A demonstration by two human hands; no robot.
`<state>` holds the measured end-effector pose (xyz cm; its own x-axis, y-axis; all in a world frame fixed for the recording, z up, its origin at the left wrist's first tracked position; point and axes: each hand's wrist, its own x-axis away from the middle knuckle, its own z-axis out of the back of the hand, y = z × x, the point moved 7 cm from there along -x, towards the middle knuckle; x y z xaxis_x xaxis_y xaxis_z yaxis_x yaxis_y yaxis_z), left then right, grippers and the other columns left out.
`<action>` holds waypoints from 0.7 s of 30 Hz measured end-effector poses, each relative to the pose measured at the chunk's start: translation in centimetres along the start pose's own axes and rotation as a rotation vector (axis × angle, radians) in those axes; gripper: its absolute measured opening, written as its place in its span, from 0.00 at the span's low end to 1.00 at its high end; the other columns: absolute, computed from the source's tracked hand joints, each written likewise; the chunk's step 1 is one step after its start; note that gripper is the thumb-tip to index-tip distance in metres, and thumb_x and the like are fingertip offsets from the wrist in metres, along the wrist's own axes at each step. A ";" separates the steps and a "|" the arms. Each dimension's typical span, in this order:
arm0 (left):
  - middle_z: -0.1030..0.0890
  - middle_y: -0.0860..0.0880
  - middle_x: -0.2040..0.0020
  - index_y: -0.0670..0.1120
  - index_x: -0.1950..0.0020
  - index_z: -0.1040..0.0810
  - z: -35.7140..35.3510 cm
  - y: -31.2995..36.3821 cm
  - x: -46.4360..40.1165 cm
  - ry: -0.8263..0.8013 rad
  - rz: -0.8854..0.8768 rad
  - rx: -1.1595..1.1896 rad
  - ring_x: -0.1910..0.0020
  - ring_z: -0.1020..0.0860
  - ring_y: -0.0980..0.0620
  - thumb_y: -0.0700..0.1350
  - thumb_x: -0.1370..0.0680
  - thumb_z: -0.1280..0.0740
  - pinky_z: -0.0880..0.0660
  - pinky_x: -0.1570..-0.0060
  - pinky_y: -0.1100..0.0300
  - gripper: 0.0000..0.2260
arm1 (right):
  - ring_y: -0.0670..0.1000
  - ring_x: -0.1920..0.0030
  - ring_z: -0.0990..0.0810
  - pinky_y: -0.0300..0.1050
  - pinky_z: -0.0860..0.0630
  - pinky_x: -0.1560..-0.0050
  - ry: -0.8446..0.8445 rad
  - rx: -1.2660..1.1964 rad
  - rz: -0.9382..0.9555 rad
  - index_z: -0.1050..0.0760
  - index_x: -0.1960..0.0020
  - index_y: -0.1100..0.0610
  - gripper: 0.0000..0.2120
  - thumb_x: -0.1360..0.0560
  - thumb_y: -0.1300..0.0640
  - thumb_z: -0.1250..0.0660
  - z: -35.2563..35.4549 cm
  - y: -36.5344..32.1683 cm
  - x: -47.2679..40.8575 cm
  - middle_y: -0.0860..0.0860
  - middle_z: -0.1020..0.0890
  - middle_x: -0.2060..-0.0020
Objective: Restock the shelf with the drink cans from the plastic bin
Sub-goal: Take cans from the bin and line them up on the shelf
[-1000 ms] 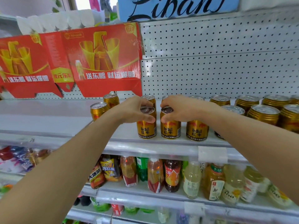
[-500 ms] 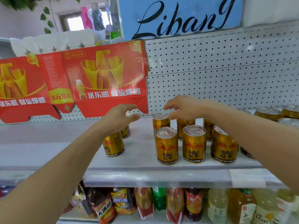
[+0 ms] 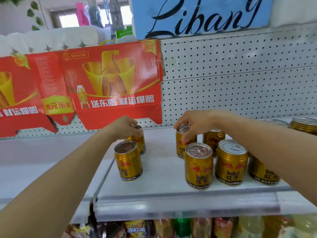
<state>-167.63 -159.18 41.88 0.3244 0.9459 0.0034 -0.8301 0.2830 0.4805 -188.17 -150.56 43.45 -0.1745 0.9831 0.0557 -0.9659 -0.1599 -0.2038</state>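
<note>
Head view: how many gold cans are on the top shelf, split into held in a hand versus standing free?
Gold cans gripped from above: 2, one by the left hand, one by the right hand
Gold cans standing free: 7, two only partly seen at far right
Total: 9

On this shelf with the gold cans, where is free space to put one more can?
Free: the bare shelf strip between the lone front can and the front-row can; also left of the lone can, toward the red carton. Crowded: the right side, where cans stand close together. The left hand and right hand each grip a rear can.
</note>
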 end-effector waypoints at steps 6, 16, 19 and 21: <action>0.21 0.47 0.38 0.46 0.33 0.24 -1.2 2.9 0.7 -0.040 -0.097 -0.030 0.50 0.20 0.49 0.54 0.30 0.25 0.21 0.55 0.56 0.27 | 0.50 0.35 0.30 0.45 0.32 0.36 0.031 0.030 -0.008 0.30 0.30 0.48 0.28 0.28 0.48 0.28 -0.4 -0.1 0.2 0.47 0.30 0.32; 0.21 0.48 0.37 0.47 0.33 0.23 -2.9 6.1 1.7 -0.023 -0.196 -0.069 0.43 0.23 0.48 0.54 0.28 0.27 0.25 0.49 0.55 0.25 | 0.51 0.34 0.30 0.45 0.33 0.37 0.063 0.018 -0.018 0.30 0.30 0.48 0.28 0.28 0.48 0.29 -0.6 0.0 0.2 0.48 0.31 0.31; 0.19 0.48 0.42 0.46 0.37 0.21 -3.0 6.3 2.0 0.005 -0.206 -0.080 0.46 0.22 0.48 0.55 0.27 0.27 0.22 0.49 0.52 0.22 | 0.51 0.34 0.30 0.46 0.32 0.35 0.053 0.024 -0.017 0.30 0.30 0.48 0.28 0.28 0.47 0.29 -0.6 0.1 0.0 0.47 0.31 0.31; 0.18 0.48 0.43 0.46 0.38 0.20 -3.0 6.3 1.9 0.014 -0.201 -0.083 0.47 0.21 0.48 0.55 0.28 0.27 0.21 0.47 0.50 0.21 | 0.50 0.34 0.30 0.46 0.32 0.36 0.055 0.027 -0.016 0.30 0.30 0.47 0.28 0.28 0.47 0.29 -0.6 0.1 0.0 0.47 0.31 0.31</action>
<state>-173.61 -155.08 42.26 0.4815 0.8710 -0.0975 -0.7840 0.4778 0.3962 -188.20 -150.49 42.86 -0.1488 0.9888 0.0052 -0.9733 -0.1456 -0.1773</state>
